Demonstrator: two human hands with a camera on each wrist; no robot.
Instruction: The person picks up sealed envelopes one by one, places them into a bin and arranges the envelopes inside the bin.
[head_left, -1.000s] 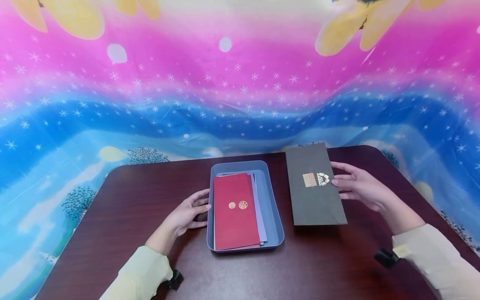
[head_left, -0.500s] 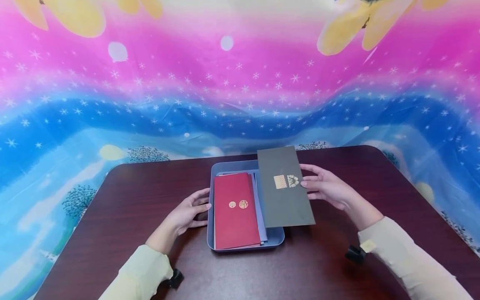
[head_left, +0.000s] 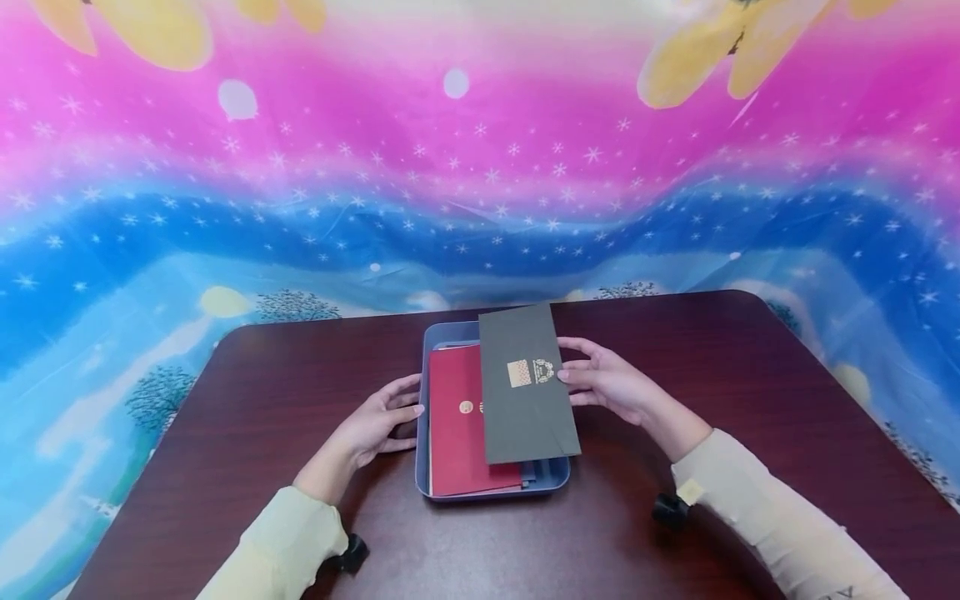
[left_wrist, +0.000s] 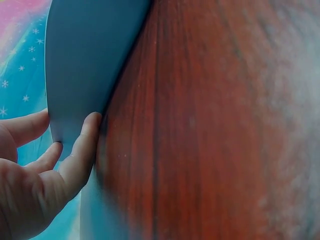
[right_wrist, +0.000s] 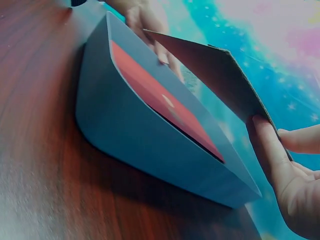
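Note:
My right hand (head_left: 611, 385) pinches a dark grey-green envelope (head_left: 525, 425) with gold print by its right edge, thumb on top and fingers beneath. In the right wrist view the envelope (right_wrist: 215, 75) is tilted, above the rim of a blue-grey tray (right_wrist: 150, 145). A red envelope (head_left: 457, 450) with gold marks lies in the tray (head_left: 442, 333), on top of other flat paper items, its right part covered by the dark envelope in the head view. My left hand (head_left: 375, 425) rests against the tray's left side, fingers fairly straight, fingertips at the wall (left_wrist: 85, 65) in the left wrist view.
The tray stands on a dark reddish-brown wooden table (head_left: 300, 367) with rounded far corners. Behind it hangs a colourful cloth (head_left: 375, 167) with snowflakes and trees. Black wrist cameras are worn at both light sleeves (head_left: 277, 542).
My right hand has carried the dark envelope leftward from beside the tray to over its right half, partly above the red envelope. The left hand and the tray have stayed in place.

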